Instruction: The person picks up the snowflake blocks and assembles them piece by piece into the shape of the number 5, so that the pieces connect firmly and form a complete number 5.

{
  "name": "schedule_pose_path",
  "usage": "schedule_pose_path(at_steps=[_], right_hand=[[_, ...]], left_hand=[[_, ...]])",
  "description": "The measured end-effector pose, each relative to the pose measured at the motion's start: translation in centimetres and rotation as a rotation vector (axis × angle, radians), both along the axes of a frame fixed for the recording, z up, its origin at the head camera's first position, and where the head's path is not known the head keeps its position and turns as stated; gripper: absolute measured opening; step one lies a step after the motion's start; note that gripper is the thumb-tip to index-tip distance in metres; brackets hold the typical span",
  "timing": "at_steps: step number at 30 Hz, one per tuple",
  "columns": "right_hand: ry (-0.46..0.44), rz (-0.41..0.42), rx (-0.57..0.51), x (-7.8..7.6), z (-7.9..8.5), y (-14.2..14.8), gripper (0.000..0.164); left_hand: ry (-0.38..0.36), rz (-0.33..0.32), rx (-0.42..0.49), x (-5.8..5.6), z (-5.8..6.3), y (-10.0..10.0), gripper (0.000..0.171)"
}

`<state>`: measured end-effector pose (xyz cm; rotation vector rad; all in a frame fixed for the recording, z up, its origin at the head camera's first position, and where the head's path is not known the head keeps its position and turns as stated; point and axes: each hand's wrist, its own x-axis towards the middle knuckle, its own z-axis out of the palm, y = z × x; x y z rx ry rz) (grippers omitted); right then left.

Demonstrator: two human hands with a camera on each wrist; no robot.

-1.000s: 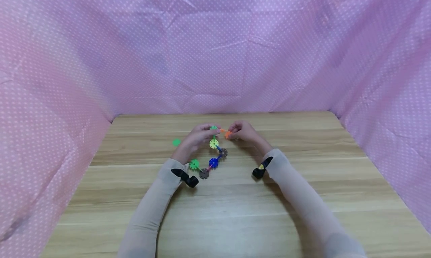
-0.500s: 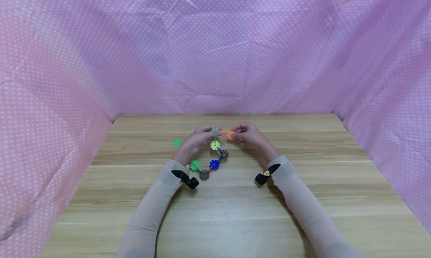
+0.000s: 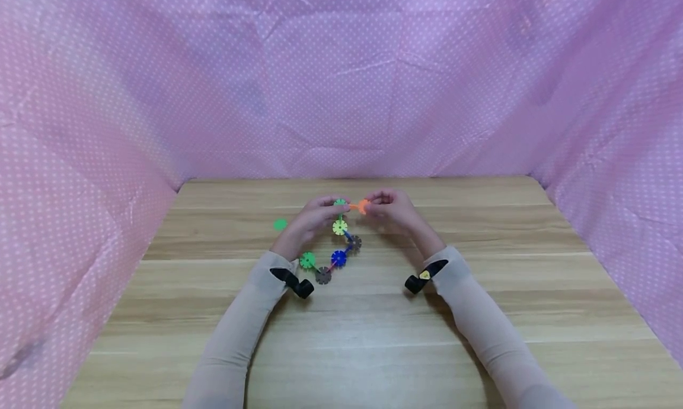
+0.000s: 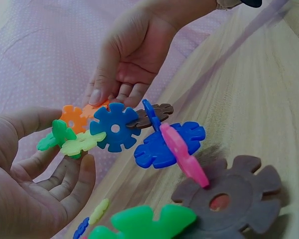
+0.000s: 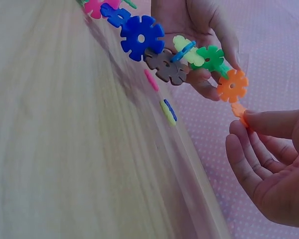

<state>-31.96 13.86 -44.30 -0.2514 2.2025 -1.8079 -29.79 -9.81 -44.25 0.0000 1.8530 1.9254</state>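
Observation:
A chain of notched plastic snowflake discs, with a yellow disc [image 3: 340, 227], a blue disc [image 3: 338, 258] and a brown disc [image 3: 323, 275] among them, stretches between and below the hands. My left hand [image 3: 315, 218] pinches the chain's far end at a green disc [image 4: 57, 135] between thumb and fingers. Joined there is an orange disc [image 5: 232, 85], standing toward my right hand [image 3: 393, 210]. That hand pinches a second orange disc [image 5: 239, 113] between thumb and fingertips, its edge right at the first one's rim. Its far part is hidden by the thumb.
A loose green disc [image 3: 280, 224] lies on the wooden table [image 3: 373, 350] left of my left hand. Farther off, a loose pink disc [image 5: 151, 79] and a loose yellow disc [image 5: 167, 113] show in the right wrist view. Pink dotted cloth [image 3: 341, 101] hangs behind the table.
My right hand has shifted a little to the right, its wrist swinging outward, and the orange disc it pinches has turned. The left hand and the chain stay nearly where they were.

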Motion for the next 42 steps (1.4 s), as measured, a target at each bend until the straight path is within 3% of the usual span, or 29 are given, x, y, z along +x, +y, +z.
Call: schedule_pose_path(at_steps=[16, 27, 42], right_hand=[[-0.022, 0.009, -0.119, 0.2, 0.5, -0.4, 0.022], [-0.022, -0.007, -0.145, 0.4, 0.5, -0.7, 0.015], [-0.004, -0.045, -0.165, 0.7, 0.9, -1.1, 0.019]], left_hand=[[0.016, -0.005, 0.001, -0.2, 0.1, 0.0, 0.046], [0.005, 0.074, 0.023, -0.3, 0.1, 0.3, 0.035], [0.014, 0.066, 0.081, -0.5, 0.2, 0.4, 0.022]])
